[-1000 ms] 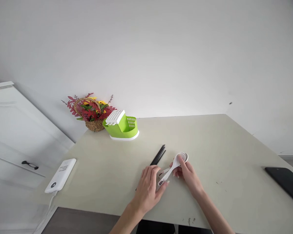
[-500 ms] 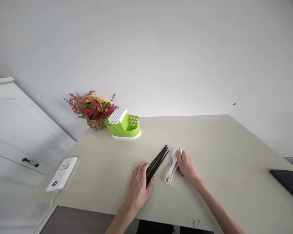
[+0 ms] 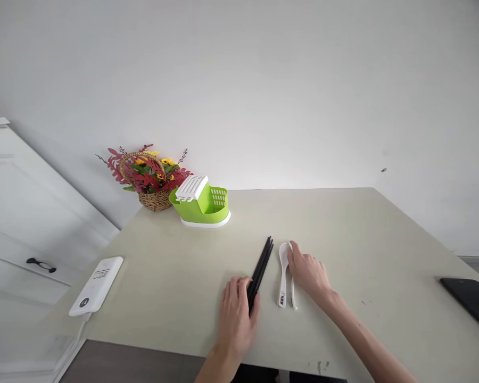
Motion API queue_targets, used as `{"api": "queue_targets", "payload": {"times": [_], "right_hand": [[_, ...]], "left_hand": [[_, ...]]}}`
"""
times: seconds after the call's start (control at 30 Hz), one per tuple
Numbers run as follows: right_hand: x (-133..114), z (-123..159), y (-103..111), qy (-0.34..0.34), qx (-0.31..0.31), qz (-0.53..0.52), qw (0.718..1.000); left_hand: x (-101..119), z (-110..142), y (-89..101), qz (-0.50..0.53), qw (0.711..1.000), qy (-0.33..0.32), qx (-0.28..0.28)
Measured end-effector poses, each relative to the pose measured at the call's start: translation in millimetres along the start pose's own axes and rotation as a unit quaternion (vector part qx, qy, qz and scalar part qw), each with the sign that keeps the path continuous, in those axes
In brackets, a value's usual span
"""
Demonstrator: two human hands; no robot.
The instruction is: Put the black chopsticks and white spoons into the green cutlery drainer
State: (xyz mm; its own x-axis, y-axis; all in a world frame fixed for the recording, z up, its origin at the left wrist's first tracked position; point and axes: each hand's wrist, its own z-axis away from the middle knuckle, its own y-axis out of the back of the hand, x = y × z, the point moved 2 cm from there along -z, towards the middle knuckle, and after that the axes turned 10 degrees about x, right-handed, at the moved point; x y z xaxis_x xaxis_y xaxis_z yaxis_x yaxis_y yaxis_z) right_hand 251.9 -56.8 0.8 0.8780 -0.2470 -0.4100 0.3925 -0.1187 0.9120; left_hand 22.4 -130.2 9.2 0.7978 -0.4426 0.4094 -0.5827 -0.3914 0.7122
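My left hand (image 3: 237,303) is closed around the near part of several black chopsticks (image 3: 263,260), which lie bunched on the table and point away from me. Just to their right are two white spoons side by side. The left spoon (image 3: 283,274) lies with its bowl away from me and a small dark label at the handle's end. My right hand (image 3: 309,268) is closed on the bowl end of the right spoon (image 3: 292,295). My fingers hide most of that bowl, while its handle sticks out toward me.
A green utensil holder (image 3: 201,207) with a white slatted top stands at the back left, beside a wicker basket of flowers (image 3: 155,199). A white power bank (image 3: 97,285) with a cable lies at the table's left edge. A black phone (image 3: 469,300) is at far right.
The chopsticks have drawn closer together and turned more upright in view as my left hand shifted right. The spoons, stacked before, now lie apart, with the right one under my right hand.
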Motion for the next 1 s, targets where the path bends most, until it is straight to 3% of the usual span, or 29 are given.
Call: {"api": "queue_targets", "payload": {"times": [0.1,0.17,0.37,0.47,0.53,0.67,0.77,0.87,1.0], "right_hand": [[1.0,3.5,-0.4,0.002,0.009,0.001,1.0],[1.7,5.7,-0.6,0.005,0.015,-0.003,1.0],[6.0,12.6,-0.5,0.022,0.036,-0.046,0.998],[15.1,18.8,1.9,0.028,0.053,-0.136,0.989],[25.0,23.9,5.0,0.02,0.058,-0.244,0.968],[46.7,32.0,11.2,-0.037,0.053,-0.407,0.911],[54.4,33.0,12.4,-0.081,0.073,-0.457,0.883],[53.2,31.5,10.1,-0.086,0.082,-0.453,0.883],[51.5,31.0,6.7,-0.087,0.086,-0.447,0.886]], "left_hand": [[-3.0,-12.9,6.7,0.011,1.0,-0.01,0.016],[-8.5,-38.1,17.1,0.005,0.998,-0.029,0.051],[-42.0,-167.1,68.8,-0.06,0.972,-0.062,0.216],[-73.1,-220.2,85.1,-0.108,0.964,-0.031,0.239],[-97.0,-242.1,86.7,-0.13,0.966,-0.01,0.222],[-133.3,-259.0,74.2,-0.125,0.982,-0.021,0.142],[-138.5,-257.7,63.1,-0.113,0.985,-0.044,0.126],[-125.5,-253.5,53.3,-0.128,0.98,-0.036,0.147],[-87.5,-251.2,31.1,-0.128,0.984,-0.046,0.117]]}}
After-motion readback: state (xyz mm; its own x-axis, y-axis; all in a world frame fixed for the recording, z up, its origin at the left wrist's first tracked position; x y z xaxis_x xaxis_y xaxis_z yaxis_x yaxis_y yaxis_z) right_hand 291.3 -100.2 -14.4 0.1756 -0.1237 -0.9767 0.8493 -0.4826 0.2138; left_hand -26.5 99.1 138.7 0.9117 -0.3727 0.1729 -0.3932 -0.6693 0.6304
